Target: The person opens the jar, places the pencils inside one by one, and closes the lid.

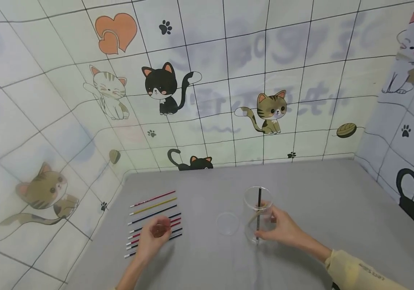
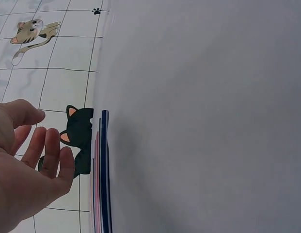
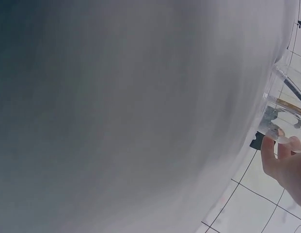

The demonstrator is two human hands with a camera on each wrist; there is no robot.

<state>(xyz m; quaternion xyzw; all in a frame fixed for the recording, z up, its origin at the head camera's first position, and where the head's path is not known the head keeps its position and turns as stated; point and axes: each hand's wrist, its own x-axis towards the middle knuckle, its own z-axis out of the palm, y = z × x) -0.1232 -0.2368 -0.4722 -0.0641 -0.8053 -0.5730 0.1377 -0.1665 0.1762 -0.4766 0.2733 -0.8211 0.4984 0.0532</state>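
My right hand [image 1: 277, 226] grips a clear cylindrical container [image 1: 251, 223] from its right side, thumb near the base. A black pencil [image 1: 259, 215] leans nearly upright inside it. The right wrist view also shows a yellow-brown pencil [image 3: 288, 106] at the container [image 3: 271, 116]. Over a row of pencils [image 1: 153, 210] at the left, my left hand [image 1: 152, 237] hovers with loosely curved fingers and nothing between them. In the left wrist view that hand [image 2: 31, 165] is beside the pencils [image 2: 104, 170], apart from them. It hides the middle of several pencils in the head view.
A clear round lid [image 1: 227, 223] lies flat on the grey table [image 1: 207, 189], left of the container. Behind the table hangs a white gridded cloth [image 1: 214, 80] printed with cats, continuing along both sides.
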